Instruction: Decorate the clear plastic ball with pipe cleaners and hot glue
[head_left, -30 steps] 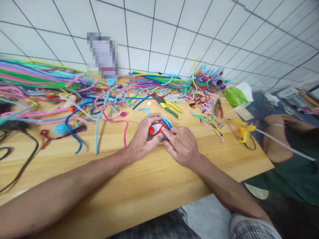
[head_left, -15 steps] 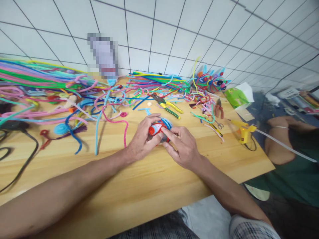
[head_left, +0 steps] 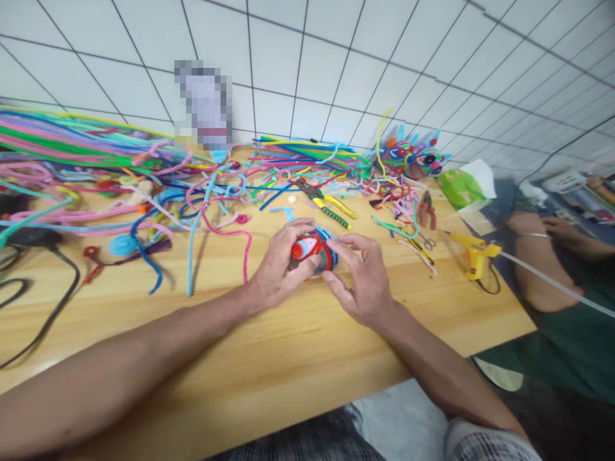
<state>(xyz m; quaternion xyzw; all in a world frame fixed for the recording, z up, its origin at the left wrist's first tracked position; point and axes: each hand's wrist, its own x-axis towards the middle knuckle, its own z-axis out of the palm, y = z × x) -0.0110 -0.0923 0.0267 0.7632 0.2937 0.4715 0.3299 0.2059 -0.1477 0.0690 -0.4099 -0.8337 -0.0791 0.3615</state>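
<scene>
A small rounded piece covered in blue and red pipe cleaners, with a red-rimmed knob facing left, sits low over the table in front of me. My left hand is closed around its left side, the thumb across the front and the fingers over the top. At its right edge is my right hand, thumb and fingers spread apart, the tips at or just touching the blue rows. The piece's underside is hidden. Beyond it lie pliers with yellow-green handles and a light blue scrap of pipe cleaner.
Pipe cleaners crowd the left and back. A finished colourful animal head stands at the back right. Nearby are red-handled pliers, scissors and a yellow glue gun. Another person's arm is beyond the right edge.
My right hand has drawn back slightly to the right, its index finger leaving the front of the piece. My left hand keeps its hold. The view has shifted a little.
</scene>
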